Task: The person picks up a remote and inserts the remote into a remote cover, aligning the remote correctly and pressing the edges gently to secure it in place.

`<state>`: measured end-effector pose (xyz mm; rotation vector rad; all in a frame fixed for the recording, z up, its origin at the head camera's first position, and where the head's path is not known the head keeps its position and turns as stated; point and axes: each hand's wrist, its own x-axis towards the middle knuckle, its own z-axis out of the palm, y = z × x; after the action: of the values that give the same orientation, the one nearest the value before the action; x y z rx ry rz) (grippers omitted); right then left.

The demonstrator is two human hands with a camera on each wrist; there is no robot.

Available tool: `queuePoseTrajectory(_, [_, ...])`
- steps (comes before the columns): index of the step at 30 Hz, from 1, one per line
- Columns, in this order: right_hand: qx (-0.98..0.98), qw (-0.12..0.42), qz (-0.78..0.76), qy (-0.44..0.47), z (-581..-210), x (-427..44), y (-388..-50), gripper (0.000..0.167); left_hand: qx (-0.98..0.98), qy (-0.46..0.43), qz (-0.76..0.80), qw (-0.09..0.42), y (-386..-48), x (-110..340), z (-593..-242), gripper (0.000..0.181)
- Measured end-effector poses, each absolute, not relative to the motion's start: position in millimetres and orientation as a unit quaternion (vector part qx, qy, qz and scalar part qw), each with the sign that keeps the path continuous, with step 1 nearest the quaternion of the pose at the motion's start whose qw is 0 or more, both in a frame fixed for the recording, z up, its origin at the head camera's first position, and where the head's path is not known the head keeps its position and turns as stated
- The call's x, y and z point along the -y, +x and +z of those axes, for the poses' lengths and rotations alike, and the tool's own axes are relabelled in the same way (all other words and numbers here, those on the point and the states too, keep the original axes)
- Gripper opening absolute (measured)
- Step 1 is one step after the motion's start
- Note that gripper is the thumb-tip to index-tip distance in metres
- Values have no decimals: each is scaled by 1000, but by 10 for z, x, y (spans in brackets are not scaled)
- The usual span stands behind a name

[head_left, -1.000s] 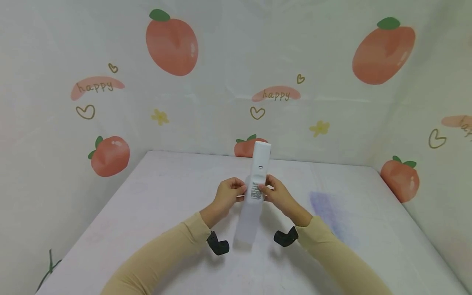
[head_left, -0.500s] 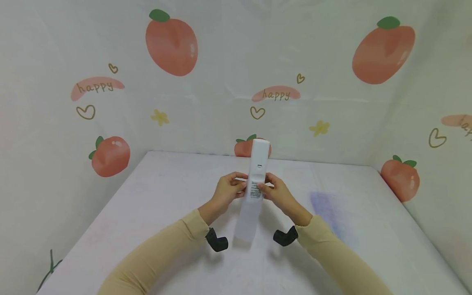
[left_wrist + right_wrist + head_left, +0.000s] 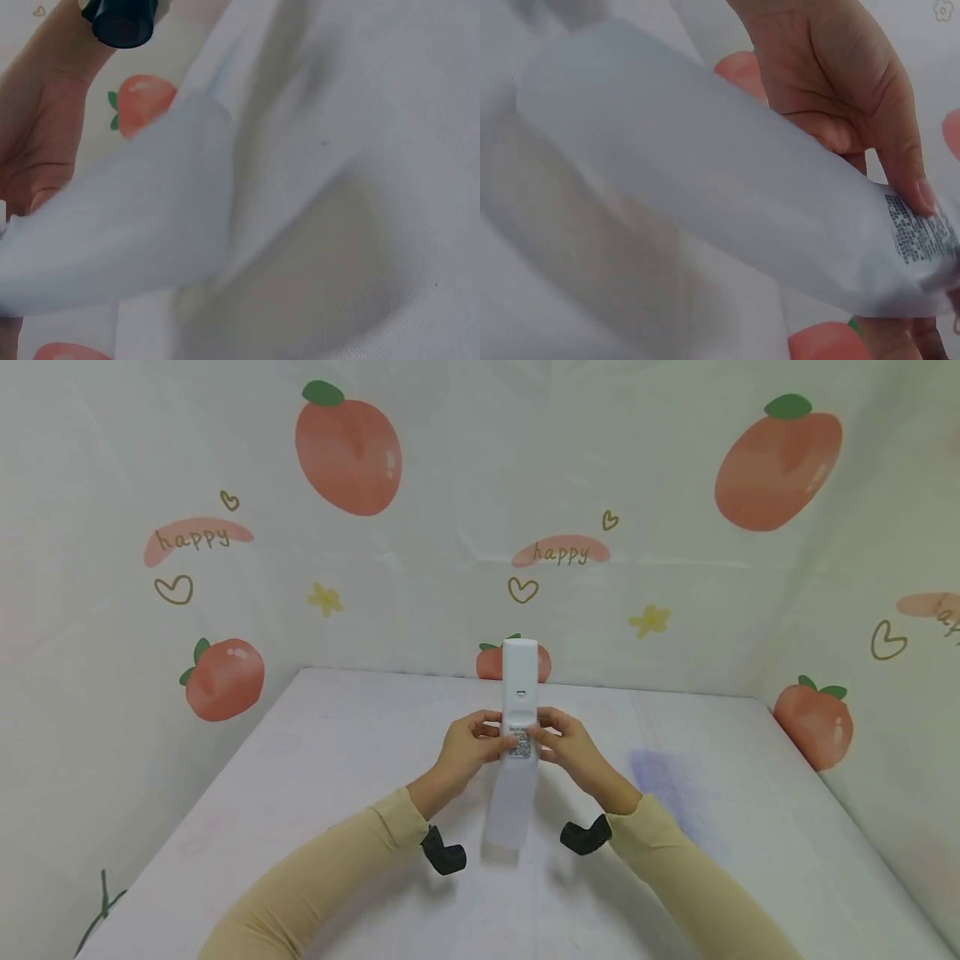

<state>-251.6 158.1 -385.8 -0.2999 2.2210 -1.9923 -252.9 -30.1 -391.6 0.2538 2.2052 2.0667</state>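
A long white remote control (image 3: 521, 672), its back with a small latch and a printed label (image 3: 520, 745) turned to the head camera, stands nearly upright above the table. A frosted plastic sleeve (image 3: 512, 810) hangs from its lower end; in the wrist views the sleeve (image 3: 697, 150) looks limp and flat. My left hand (image 3: 461, 752) grips the left side, thumb on the label's edge and fingers behind. From the right, my right hand (image 3: 573, 752) pinches it at the same height, with its thumb (image 3: 915, 191) on the label. How far up the sleeve reaches is hard to tell.
A white cloth covers the table (image 3: 360, 727), with a purple stain (image 3: 667, 793) at the right. Behind hangs a white curtain (image 3: 465, 460) printed with peaches. Black wrist mounts (image 3: 444, 852) jut below both wrists. A dark green cord (image 3: 101, 906) shows at the lower left.
The remote control has gone from leaning right to almost straight up, and its top has shifted slightly left and higher. My left thumb has slid from its side onto the label.
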Motion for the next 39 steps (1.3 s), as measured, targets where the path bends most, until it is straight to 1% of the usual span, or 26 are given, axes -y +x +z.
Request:
queuePoseTrajectory(4, [-716,49,-694,-52,-3866,-1594,-2513,45,-709,68,701,37,-2533,293,-3915,36])
queuePoseTrajectory(7, [-726,47,-685,-28,-3887,-1599,-2508,38,-703,64,707,37,-2531,290,-3912,35])
queuePoseTrajectory(11, [-744,52,-666,-24,-3933,-1598,-2495,28,-707,61,703,41,-2533,301,-3919,36])
queuePoseTrajectory(15, [-749,34,-661,-26,-3950,-1592,-2482,24,-714,67,696,48,-2536,319,-3924,36])
queuePoseTrajectory(21, [-738,20,-675,-6,-3883,-1590,-2502,22,-730,86,674,72,-2525,331,-3888,39])
queuePoseTrajectory(28, [-704,12,-710,-17,-3798,-1550,-2521,21,-749,109,649,77,-2511,315,-3825,42])
queuePoseTrajectory(32, [-680,26,-732,-38,-3787,-1506,-2484,26,-752,100,648,66,-2509,318,-3855,39])
queuePoseTrajectory(35, [-684,52,-725,-60,-3786,-1492,-2470,37,-749,96,653,60,-2506,325,-3887,38])
queuePoseTrajectory(39, [-713,81,-693,-64,-3804,-1505,-2472,47,-741,98,662,54,-2504,331,-3911,38])
